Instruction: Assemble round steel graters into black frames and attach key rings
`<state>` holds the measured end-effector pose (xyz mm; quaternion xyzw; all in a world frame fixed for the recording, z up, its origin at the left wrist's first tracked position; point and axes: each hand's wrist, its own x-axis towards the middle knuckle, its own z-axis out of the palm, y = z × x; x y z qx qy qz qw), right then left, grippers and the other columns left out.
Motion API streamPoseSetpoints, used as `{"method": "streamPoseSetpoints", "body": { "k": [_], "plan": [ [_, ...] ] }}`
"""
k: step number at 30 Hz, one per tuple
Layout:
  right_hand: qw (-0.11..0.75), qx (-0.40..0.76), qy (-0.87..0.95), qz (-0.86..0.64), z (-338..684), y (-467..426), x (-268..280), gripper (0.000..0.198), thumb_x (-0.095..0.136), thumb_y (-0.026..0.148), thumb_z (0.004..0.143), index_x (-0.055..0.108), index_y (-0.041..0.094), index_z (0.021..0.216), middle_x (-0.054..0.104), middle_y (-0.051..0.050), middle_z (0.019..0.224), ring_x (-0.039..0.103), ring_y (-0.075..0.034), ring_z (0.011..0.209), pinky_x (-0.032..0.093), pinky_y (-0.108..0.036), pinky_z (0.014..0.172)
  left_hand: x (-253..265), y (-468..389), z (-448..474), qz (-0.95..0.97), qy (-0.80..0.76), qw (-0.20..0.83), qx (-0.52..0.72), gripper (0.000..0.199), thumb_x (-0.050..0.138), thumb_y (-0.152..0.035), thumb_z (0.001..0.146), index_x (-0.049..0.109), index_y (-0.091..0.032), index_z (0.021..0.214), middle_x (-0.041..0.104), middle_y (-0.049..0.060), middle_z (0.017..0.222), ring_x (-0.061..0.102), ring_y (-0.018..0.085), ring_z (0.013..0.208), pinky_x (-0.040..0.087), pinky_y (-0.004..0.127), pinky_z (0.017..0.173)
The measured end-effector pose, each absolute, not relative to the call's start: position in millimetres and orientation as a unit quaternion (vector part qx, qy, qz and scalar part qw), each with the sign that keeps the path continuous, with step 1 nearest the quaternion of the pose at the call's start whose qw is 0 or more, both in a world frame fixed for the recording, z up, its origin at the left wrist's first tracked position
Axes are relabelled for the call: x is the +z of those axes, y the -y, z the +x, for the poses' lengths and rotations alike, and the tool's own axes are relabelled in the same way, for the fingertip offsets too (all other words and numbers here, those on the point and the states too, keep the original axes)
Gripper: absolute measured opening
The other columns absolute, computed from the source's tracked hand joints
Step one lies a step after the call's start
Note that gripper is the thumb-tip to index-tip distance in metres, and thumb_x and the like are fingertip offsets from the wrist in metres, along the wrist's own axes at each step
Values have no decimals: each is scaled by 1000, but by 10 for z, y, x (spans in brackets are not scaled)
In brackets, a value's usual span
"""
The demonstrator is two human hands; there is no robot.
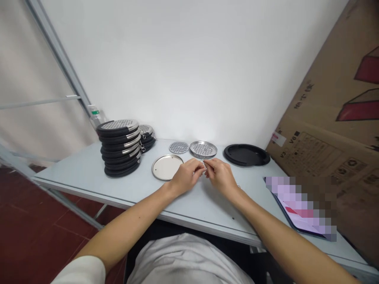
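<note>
My left hand (189,173) and my right hand (218,173) meet above the middle of the table, both with fingers pinched. Between their fingertips shows a thin metal ring (202,160), mostly covered by the fingers. Just behind my left hand lies a round metal plate (167,167) with a raised rim and small holes, partly hidden by that hand. Beyond the hands are a perforated metal disc (179,147) and a rimmed metal tray with a perforated face (203,149). A black round rubber ring-shaped holder (246,155) lies to the right. Another small ring (238,185) peeks out by my right wrist.
At the left stands a tall stack of black-edged perforated discs (120,148), with a shorter stack (147,136) behind it. A clear bottle (95,114) is at the back left. A phone (299,209) lies at the right, beside a large cardboard box (331,130).
</note>
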<state>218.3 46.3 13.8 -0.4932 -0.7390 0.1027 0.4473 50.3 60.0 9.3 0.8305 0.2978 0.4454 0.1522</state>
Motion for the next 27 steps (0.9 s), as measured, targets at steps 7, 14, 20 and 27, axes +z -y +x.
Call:
{"method": "streamPoseSetpoints", "body": {
  "k": [7,14,20,27],
  "plan": [
    [613,318,507,-516,2676,-627,439,31,75,31,69,74,12,94,74,-7,71,69,-20,65,57,-32,66,115,-596,625,775,-362,277,439,12,63,-27,87,69,-17,87,72,2,80,66,14,71,51,24,68],
    [289,336,659,-607,3382,-571,550,18,70,31,68,77,15,71,70,-5,65,59,-14,58,48,-25,56,7,-509,1201,858,-297,313,277,14,64,-24,85,76,-19,87,75,3,82,68,17,78,50,26,75],
    [58,284,749,-596,3309,-606,413,25,65,37,71,73,17,59,65,-2,56,54,-14,53,38,-24,52,123,-487,1074,868,-296,210,340,23,52,-25,94,75,-22,96,74,4,92,66,18,84,49,29,78],
    [90,169,724,-663,3282,-729,348,26,62,38,76,75,16,70,73,-9,70,65,-23,68,41,-29,59,939,-576,-624,675,-478,-202,525,30,73,-36,81,70,-23,107,57,12,122,48,32,121,34,52,108]
  ]
}}
